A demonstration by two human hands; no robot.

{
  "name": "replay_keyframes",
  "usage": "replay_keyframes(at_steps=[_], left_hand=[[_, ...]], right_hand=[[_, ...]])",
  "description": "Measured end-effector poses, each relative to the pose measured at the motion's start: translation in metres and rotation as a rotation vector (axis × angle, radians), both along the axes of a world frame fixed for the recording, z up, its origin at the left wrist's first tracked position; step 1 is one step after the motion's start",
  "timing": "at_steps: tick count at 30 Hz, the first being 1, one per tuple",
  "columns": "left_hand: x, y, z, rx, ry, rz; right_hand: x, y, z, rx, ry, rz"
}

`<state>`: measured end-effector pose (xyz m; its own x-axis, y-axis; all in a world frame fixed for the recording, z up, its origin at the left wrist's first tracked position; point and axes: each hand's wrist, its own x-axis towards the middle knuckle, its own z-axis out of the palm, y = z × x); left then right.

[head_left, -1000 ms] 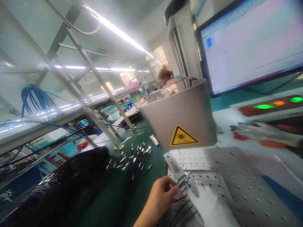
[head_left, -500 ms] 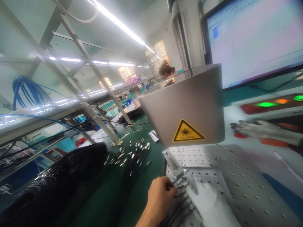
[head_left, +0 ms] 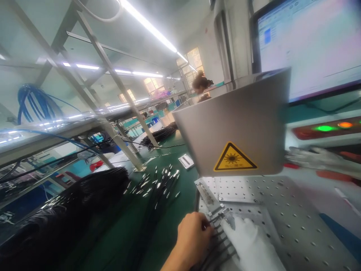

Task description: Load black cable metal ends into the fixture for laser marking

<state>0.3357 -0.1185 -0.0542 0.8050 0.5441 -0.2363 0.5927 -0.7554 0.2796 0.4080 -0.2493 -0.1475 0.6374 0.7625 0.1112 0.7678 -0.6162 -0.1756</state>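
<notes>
My bare left hand (head_left: 194, 234) is closed at the left side of a metal fixture (head_left: 208, 194), its fingers curled in a pinch on a black cable, with the fingertips partly hidden. Several black cables (head_left: 222, 246) run side by side out of the fixture toward me, between my hands. My right hand (head_left: 249, 241), in a white glove, closes its thumb and fingers on the near right end of the fixture. The fixture lies on a perforated metal plate (head_left: 282, 210), below a grey metal housing (head_left: 237, 120) with a yellow laser warning sign (head_left: 234, 157).
Loose cables with shiny metal ends (head_left: 166, 182) lie on the green table (head_left: 118, 229). A thick black cable bundle (head_left: 70, 203) is at left. To the right are a monitor (head_left: 310, 49), a lit button panel (head_left: 327, 128) and a glove (head_left: 318, 156). A person (head_left: 200, 86) is far behind.
The view has shifted slightly, so the housing and monitor sit further right. My left hand has moved slightly nearer along the cables; my right hand stays at the fixture.
</notes>
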Motion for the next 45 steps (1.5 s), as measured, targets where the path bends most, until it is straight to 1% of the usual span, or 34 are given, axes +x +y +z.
replay_keyframes(at_steps=[3, 5, 9, 13, 16, 18, 20, 21, 22, 23, 25, 27, 29, 32, 35, 38, 42, 45], left_hand=[[0.004, 0.000, 0.002, 0.045, 0.063, -0.074], [0.007, 0.000, 0.000, 0.059, 0.076, -0.099], [0.009, 0.000, -0.007, 0.075, 0.056, -0.111], [0.007, 0.000, -0.015, 0.052, 0.029, -0.097], [0.005, 0.003, -0.013, -0.052, -0.123, -0.109], [0.003, 0.007, -0.007, -0.199, -0.283, -0.093], [0.001, 0.011, 0.000, -0.383, -0.409, -0.062], [-0.001, 0.013, 0.003, -0.449, -0.444, -0.050], [-0.002, 0.015, 0.006, -0.473, -0.461, -0.046], [-0.004, 0.017, 0.007, -0.450, -0.467, -0.048], [-0.008, 0.018, 0.006, -0.317, -0.440, -0.053], [-0.011, 0.017, 0.002, -0.186, -0.388, -0.065], [-0.012, 0.015, -0.005, -0.118, -0.337, -0.076], [-0.013, 0.012, -0.015, -0.074, -0.291, -0.095], [-0.011, 0.011, -0.019, -0.039, -0.243, -0.122], [-0.007, 0.010, -0.018, 0.029, -0.174, -0.165], [-0.002, 0.008, -0.017, 0.155, -0.028, -0.237], [0.000, 0.005, -0.015, 0.203, 0.040, -0.252]], right_hand=[[-0.001, 0.000, 0.000, 0.007, -0.017, -0.006], [-0.003, 0.000, -0.001, 0.020, -0.045, -0.018], [-0.005, 0.003, -0.008, 0.056, -0.113, -0.051], [-0.004, 0.009, -0.021, 0.058, -0.173, -0.063], [-0.001, 0.013, -0.029, 0.037, -0.119, -0.114], [-0.001, 0.013, -0.031, 0.065, -0.104, -0.136], [0.000, 0.011, -0.032, 0.108, -0.120, -0.116], [0.000, 0.011, -0.032, 0.115, -0.122, -0.107], [0.001, 0.011, -0.031, 0.111, -0.115, -0.113], [0.003, 0.012, -0.031, 0.106, -0.103, -0.134], [0.006, 0.015, -0.031, 0.113, -0.069, -0.209], [0.007, 0.018, -0.029, 0.153, -0.042, -0.294], [0.007, 0.017, -0.027, 0.194, -0.050, -0.329], [0.006, 0.013, -0.023, 0.198, -0.107, -0.283], [0.007, 0.007, -0.019, 0.196, -0.131, -0.257], [0.008, 0.004, -0.018, 0.191, -0.137, -0.246], [0.007, 0.002, -0.018, 0.175, -0.151, -0.220], [0.006, 0.000, -0.018, 0.159, -0.167, -0.181]])
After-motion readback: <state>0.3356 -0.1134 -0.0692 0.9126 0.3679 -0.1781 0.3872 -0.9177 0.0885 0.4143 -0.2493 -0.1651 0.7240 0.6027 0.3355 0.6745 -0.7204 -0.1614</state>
